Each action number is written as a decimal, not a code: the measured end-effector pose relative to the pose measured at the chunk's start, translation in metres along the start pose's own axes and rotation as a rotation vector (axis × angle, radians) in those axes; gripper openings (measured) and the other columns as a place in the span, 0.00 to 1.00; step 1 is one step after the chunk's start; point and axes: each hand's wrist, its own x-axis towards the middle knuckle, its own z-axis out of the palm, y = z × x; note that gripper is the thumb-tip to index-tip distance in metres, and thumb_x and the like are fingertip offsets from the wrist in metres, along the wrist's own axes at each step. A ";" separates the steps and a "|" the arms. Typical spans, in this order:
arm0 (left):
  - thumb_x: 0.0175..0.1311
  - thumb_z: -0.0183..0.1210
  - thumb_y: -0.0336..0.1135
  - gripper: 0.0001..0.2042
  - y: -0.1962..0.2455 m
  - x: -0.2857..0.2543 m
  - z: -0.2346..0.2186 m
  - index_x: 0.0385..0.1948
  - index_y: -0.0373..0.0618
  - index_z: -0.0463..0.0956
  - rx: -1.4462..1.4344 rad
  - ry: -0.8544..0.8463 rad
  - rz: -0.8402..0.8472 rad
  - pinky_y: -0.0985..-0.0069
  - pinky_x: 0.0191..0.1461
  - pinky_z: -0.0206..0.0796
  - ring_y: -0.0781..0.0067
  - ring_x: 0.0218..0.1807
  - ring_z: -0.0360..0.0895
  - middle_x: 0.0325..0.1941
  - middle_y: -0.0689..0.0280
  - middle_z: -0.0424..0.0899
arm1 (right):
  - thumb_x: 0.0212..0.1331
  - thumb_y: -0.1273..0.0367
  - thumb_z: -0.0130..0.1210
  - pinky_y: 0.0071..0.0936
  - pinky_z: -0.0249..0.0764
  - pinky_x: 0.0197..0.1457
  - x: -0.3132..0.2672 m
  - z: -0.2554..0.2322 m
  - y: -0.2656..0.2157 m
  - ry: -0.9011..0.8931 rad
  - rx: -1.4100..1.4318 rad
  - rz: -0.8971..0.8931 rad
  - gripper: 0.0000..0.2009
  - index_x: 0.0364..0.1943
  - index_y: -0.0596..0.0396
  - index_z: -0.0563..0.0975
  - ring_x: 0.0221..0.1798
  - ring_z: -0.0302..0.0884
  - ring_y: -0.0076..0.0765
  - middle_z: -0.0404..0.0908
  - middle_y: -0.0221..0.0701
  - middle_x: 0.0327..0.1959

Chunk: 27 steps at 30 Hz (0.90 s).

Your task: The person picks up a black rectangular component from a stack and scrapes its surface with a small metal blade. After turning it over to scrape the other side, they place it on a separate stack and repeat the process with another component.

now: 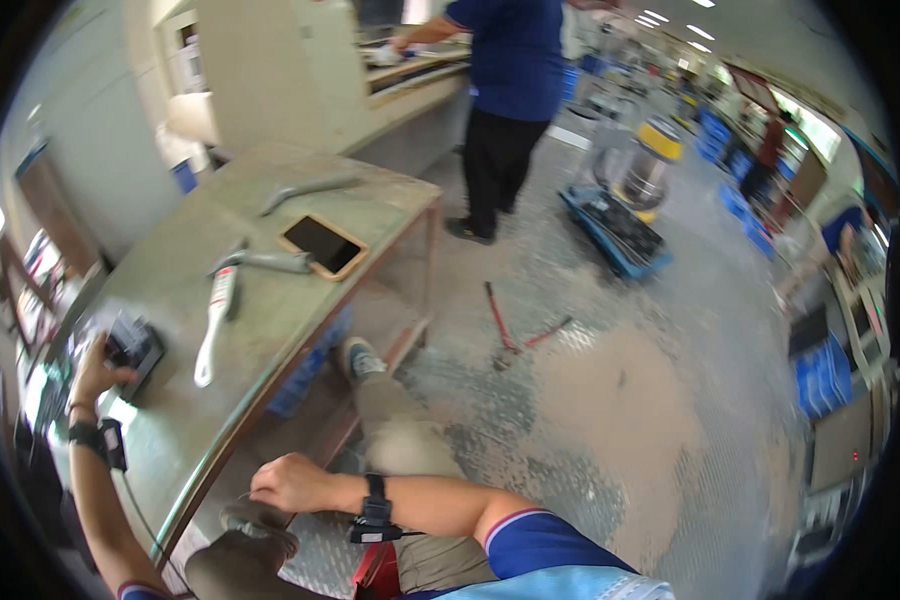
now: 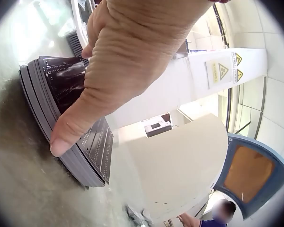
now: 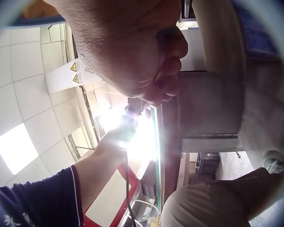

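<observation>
A stack of dark, perforated flat pieces [image 2: 97, 151] lies at the left end of the table; in the head view the same stack [image 1: 142, 352] looks blurred. My left hand [image 1: 95, 375] grips it, the thumb [image 2: 68, 130] pressed along its layered edge; the other fingertips are mostly hidden in the left wrist view. Beside the table's near edge is my right hand [image 1: 295, 485], its fingers curled. In the right wrist view the curled right hand [image 3: 132, 52] shows no object in it.
On the table [image 1: 170, 250] lie a white-handled tool [image 1: 217, 325], grey tools [image 1: 315, 188] and a phone [image 1: 322, 247]. A person [image 1: 515, 80] stands beyond. Red-handled cutters [image 1: 507, 345] and a blue tray [image 1: 620, 240] are on the floor.
</observation>
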 end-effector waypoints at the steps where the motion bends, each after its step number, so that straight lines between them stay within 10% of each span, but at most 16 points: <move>1: 0.27 0.77 0.45 0.52 0.014 -0.005 -0.006 0.60 0.27 0.61 0.058 -0.006 -0.024 0.66 0.64 0.62 0.50 0.60 0.70 0.56 0.42 0.73 | 0.52 0.63 0.56 0.42 0.73 0.37 0.000 -0.002 0.000 -0.001 -0.018 0.003 0.10 0.25 0.55 0.80 0.33 0.78 0.49 0.80 0.39 0.26; 11: 0.39 0.73 0.39 0.39 0.080 -0.101 -0.011 0.56 0.31 0.66 -0.562 0.106 0.006 0.73 0.49 0.70 0.69 0.46 0.75 0.43 0.59 0.77 | 0.55 0.68 0.59 0.35 0.73 0.32 0.006 -0.023 -0.015 0.163 0.042 -0.037 0.07 0.29 0.59 0.80 0.29 0.77 0.48 0.80 0.39 0.27; 17: 0.41 0.68 0.28 0.35 0.146 -0.181 0.012 0.56 0.37 0.63 -1.126 -0.003 -0.053 0.73 0.46 0.75 0.68 0.47 0.75 0.48 0.59 0.73 | 0.51 0.73 0.64 0.20 0.68 0.26 0.012 -0.031 -0.028 0.234 0.189 -0.077 0.08 0.35 0.59 0.81 0.22 0.70 0.23 0.78 0.32 0.24; 23: 0.42 0.75 0.37 0.38 0.169 -0.199 0.035 0.57 0.37 0.64 -1.205 0.172 -0.122 0.76 0.49 0.71 0.76 0.47 0.73 0.48 0.63 0.74 | 0.42 0.72 0.72 0.13 0.64 0.24 0.042 -0.037 -0.076 0.118 0.369 0.047 0.22 0.44 0.61 0.80 0.21 0.63 0.11 0.81 0.28 0.32; 27: 0.38 0.75 0.54 0.47 0.149 -0.188 0.054 0.56 0.27 0.62 -0.977 0.317 -0.200 0.67 0.58 0.67 0.59 0.54 0.73 0.52 0.48 0.75 | 0.45 0.73 0.70 0.13 0.66 0.24 0.070 -0.018 -0.080 0.026 0.224 0.004 0.19 0.43 0.64 0.79 0.22 0.66 0.11 0.79 0.27 0.24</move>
